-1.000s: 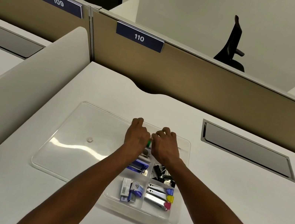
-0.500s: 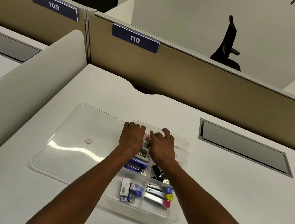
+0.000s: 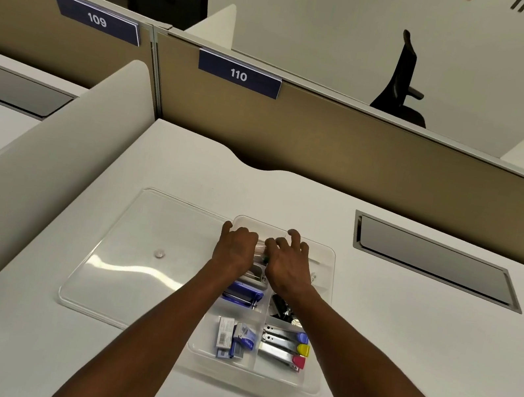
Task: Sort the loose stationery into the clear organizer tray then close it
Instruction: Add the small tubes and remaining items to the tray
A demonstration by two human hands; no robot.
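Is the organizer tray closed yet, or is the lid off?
Open. The clear lid lies flat on the desk, left of the tray, whose compartments are uncovered.

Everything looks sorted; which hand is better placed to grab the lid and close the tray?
Probably the left hand. The flat clear plastic lid lies open on the white desk directly left of the clear compartmented organizer tray, on that hand's side. The right hand would have to cross over.

I saw the organizer tray [image 3: 308, 388] sitting near the middle of the desk [image 3: 402, 343], with its lid [image 3: 141, 247] lying flat against the tray's left side. In the near compartments, the staple boxes [image 3: 232, 337] lay left of the staple removers [image 3: 284, 347]; behind them were the stapler [image 3: 243, 294] and binder clips [image 3: 280, 307]. Both hands [image 3: 236, 248] [image 3: 287, 265] rested over the far compartments.
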